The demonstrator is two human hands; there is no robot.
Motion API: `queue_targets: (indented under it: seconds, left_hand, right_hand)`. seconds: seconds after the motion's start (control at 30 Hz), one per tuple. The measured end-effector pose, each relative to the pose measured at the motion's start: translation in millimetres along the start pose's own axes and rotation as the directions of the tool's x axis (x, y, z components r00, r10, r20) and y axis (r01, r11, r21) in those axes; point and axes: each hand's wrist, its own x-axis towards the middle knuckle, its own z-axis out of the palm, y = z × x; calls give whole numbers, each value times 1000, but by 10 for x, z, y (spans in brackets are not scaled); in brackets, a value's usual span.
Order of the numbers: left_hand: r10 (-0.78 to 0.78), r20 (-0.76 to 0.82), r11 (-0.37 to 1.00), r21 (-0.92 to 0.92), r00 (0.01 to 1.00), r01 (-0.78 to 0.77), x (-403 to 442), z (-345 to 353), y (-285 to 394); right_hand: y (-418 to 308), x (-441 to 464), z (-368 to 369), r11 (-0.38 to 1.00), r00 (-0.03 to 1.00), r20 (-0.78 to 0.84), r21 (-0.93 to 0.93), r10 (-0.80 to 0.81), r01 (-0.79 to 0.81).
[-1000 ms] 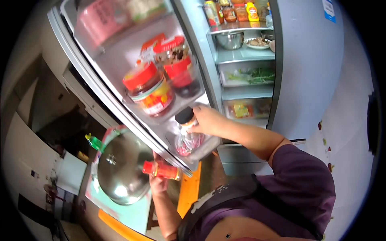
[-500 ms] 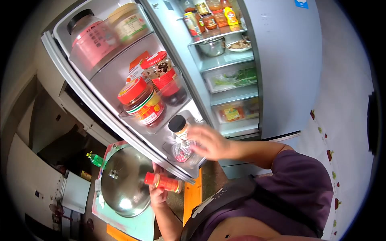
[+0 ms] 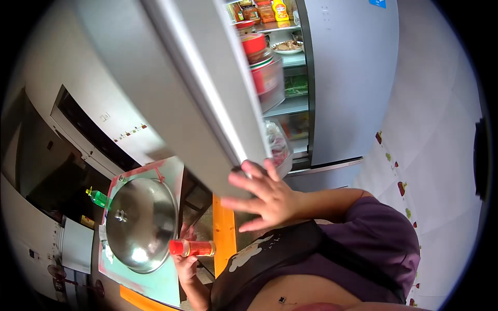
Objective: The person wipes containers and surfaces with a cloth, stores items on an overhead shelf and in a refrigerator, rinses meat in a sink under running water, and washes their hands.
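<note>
Now the left hand [image 3: 187, 263] has its fingers closed round a red bottle [image 3: 200, 248], cap toward the left of the view, much as half a second ago. The right hand [image 3: 270, 200] has changed place: earlier it was beside a black-capped jar in the door [image 3: 207, 93], and now its fingers [image 3: 244, 206] are released and spread at the door's lower end, grasping nothing. Whether they press on it, I cannot tell. The door has swung as well, showing its blurred outer face, with most of its inner shelves turned from view. Just past the right fingertips sits a bag [image 3: 278, 144] in the lowest door shelf, with a red-lidded jar [image 3: 255, 45] above it. Left of the fingers round the bottle, a metal lid [image 3: 142, 223] lies on the desk [image 3: 162, 289], and farther left is a green bottle [image 3: 97, 197]. Farthest from the right fingers, inside the fridge [image 3: 353, 78], are a plate [image 3: 287, 51] of food and a yellow bottle [image 3: 280, 10].
</note>
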Motion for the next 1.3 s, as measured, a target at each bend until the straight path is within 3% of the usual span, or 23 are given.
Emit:
queue_targets:
  seconds: [0.03,0.13,0.3,0.4,0.47,0.5,0.53,0.6,0.67,0.73,0.83,0.9,0.93,1.0,1.03,1.07,1.1,1.13,1.17,1.23,1.27,1.3]
  left_hand:
    - [-26,-15,999,33,1000,27,-75,-70,-15]
    - [-74,-53,995,62,996,78,-220,-138,-51]
    - [-123,-79,991,42,989,126,-205,75,-2]
    - [-124,-2,980,158,992,123,-125,160,107]
    - [-124,14,971,210,992,118,-110,181,182]
    - [-153,4,966,214,988,148,-184,142,199]
    - [-135,9,952,279,991,128,-248,90,208]
    - [-147,-44,944,292,988,154,-488,-13,248]
    - [-132,-153,958,236,979,166,-713,-89,283]
    - [-100,-263,956,241,960,165,-960,-180,352]
    - [-76,-473,941,258,878,220,-1398,-212,513]
    - [-84,-634,918,250,769,308,-1723,-258,622]
    - [16,-658,896,344,753,281,-1893,-281,654]
    - [49,-733,887,345,678,308,-2290,-361,745]
    - [94,-772,882,357,629,306,-2497,-406,730]
    - [91,-792,884,343,603,317,-2694,-424,771]
    - [127,-809,842,394,574,369,-2904,-442,810]
    - [165,-822,791,440,545,424,-3142,-467,867]
    - [103,-852,787,385,513,481,-3386,-480,945]
    - [221,-857,687,475,465,549,-3998,-674,940]
    - [277,-857,640,502,434,583,-4290,-785,921]
    - [295,-889,688,452,350,567,-4575,-839,931]
  right_hand:
    - [75,-110,58,986,998,32,-157,62,-57]
    - [284,-336,3,954,984,-101,-247,147,-168]
    - [666,-533,-87,908,920,-250,-220,302,-358]
    - [1039,-632,-158,776,777,-315,-163,544,-609]
    - [1345,-673,-243,716,744,-396,-252,538,-651]
    - [1498,-681,-264,734,730,-433,-198,529,-649]
    - [1764,-797,-261,718,770,-470,-337,432,-609]
    - [2124,-836,-255,557,823,-524,-626,217,-546]
    - [2422,-883,-209,339,780,-572,-703,253,-625]
    - [2526,-898,-84,260,778,-576,-734,252,-628]
    - [2296,-695,29,422,750,-603,-626,271,-656]
    - [1733,-378,282,401,747,-647,-650,155,-646]
    - [1606,-279,501,446,762,-627,-642,164,-624]
    - [1193,-106,1054,879,908,-386,-360,164,-312]
    - [727,-13,1378,951,925,-247,-42,288,-307]
    - [111,68,1703,905,932,-68,272,356,-326]
    - [-445,56,1955,734,881,253,488,399,-472]
    - [-1065,-4,2147,513,806,510,627,299,-587]
    - [-1628,-74,2267,514,831,555,703,37,-492]
    - [-2833,-95,2152,419,668,673,732,-318,-538]
    - [-3317,-115,2125,398,642,615,787,-457,-471]
    - [-3785,-226,2192,363,612,560,829,-559,-426]
